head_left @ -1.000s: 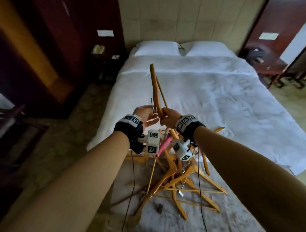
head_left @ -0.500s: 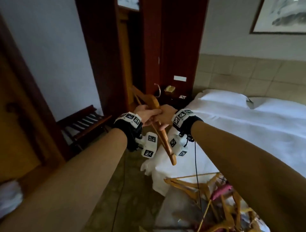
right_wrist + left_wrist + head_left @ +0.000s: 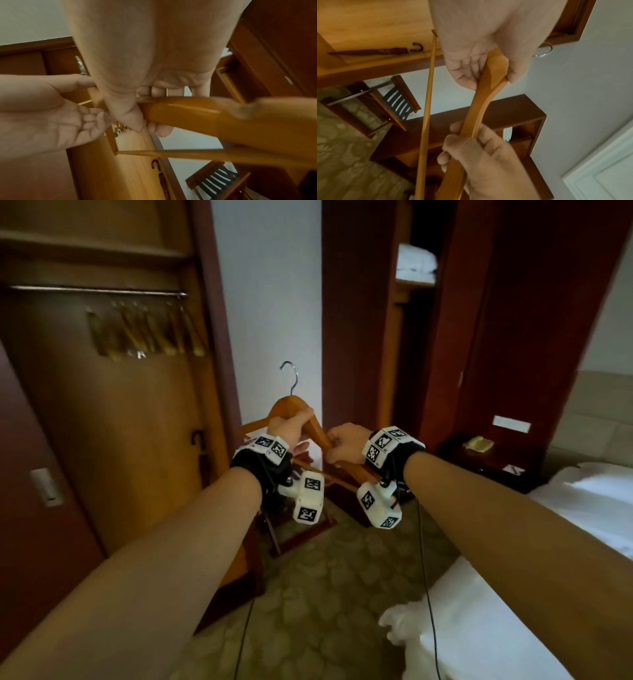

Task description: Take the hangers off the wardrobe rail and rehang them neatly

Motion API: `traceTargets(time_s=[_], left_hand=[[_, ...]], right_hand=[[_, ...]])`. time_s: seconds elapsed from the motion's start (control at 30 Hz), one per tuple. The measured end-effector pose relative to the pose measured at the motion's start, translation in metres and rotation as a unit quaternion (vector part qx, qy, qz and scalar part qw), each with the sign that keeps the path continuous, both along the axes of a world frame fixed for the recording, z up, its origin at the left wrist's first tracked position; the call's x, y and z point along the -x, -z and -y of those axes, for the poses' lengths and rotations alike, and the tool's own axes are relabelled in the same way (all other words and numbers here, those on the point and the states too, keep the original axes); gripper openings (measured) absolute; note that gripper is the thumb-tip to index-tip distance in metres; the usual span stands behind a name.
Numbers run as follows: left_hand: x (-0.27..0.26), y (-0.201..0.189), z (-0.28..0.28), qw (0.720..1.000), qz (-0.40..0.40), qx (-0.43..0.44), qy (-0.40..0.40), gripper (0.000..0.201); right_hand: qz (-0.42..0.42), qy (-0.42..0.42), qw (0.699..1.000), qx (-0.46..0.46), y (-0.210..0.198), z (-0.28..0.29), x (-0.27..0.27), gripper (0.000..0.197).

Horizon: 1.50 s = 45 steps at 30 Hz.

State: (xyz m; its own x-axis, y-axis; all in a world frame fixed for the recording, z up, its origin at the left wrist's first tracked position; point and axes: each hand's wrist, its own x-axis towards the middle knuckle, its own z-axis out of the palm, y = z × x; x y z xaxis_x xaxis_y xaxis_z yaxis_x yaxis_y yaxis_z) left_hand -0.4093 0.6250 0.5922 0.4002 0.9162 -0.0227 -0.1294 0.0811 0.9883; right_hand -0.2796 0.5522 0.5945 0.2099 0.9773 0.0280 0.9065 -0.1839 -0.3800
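Note:
I hold one wooden hanger upright at chest height, its metal hook pointing up. My left hand grips it at the shoulder just below the hook. My right hand grips its right arm lower down. The wardrobe rail runs up at the left, with several wooden hangers bunched near its right end. In the left wrist view the left hand pinches the hanger with the right hand below. In the right wrist view the right hand wraps the hanger.
The open wardrobe has a dark sliding door at the left and an umbrella leaning inside. A folding luggage rack stands below my hands. The white bed fills the lower right, with a bedside table beyond it.
The view has swung left from the bed and its pile of hangers to the wardrobe. Both hands carried one hanger along and turned it hook-up.

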Motion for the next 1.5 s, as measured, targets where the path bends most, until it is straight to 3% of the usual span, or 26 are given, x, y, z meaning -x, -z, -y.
traceTargets(time_s=[0.23,0.4,0.47,0.6,0.73,0.97,1.17,1.5], left_hand=[[0.035,-0.042,-0.083,0.989,0.075,0.010,-0.127,0.020],[0.061,-0.058,-0.133,0.983,0.074,0.006,-0.170,0.024],[0.068,-0.061,-0.151,0.983,0.057,-0.010,-0.174,0.025],[0.081,-0.065,-0.193,0.989,0.001,-0.025,-0.143,0.017],[0.093,-0.068,-0.245,0.988,-0.025,-0.063,-0.137,0.023],[0.131,-0.085,-0.353,0.986,-0.080,-0.094,-0.113,0.022],[0.154,-0.110,-0.427,0.971,-0.121,-0.181,-0.096,0.029],[0.166,-0.136,-0.514,0.958,-0.137,-0.236,-0.087,0.009]], right_hand=[[0.017,-0.035,0.999,0.011,-0.024,-0.084,-0.020,0.011],[-0.125,-0.086,0.988,0.024,-0.034,-0.140,-0.009,0.008],[-0.141,-0.120,0.983,0.020,-0.038,-0.164,0.002,0.009],[-0.103,-0.151,0.983,-0.013,-0.045,-0.220,0.025,0.009],[-0.047,-0.167,0.984,-0.047,-0.053,-0.276,0.050,0.009],[-0.075,-0.158,0.983,-0.057,-0.069,-0.376,0.089,0.007],[-0.110,-0.110,0.976,-0.154,-0.091,-0.444,0.119,0.012],[-0.126,0.015,0.964,-0.233,-0.112,-0.539,0.141,0.024]])
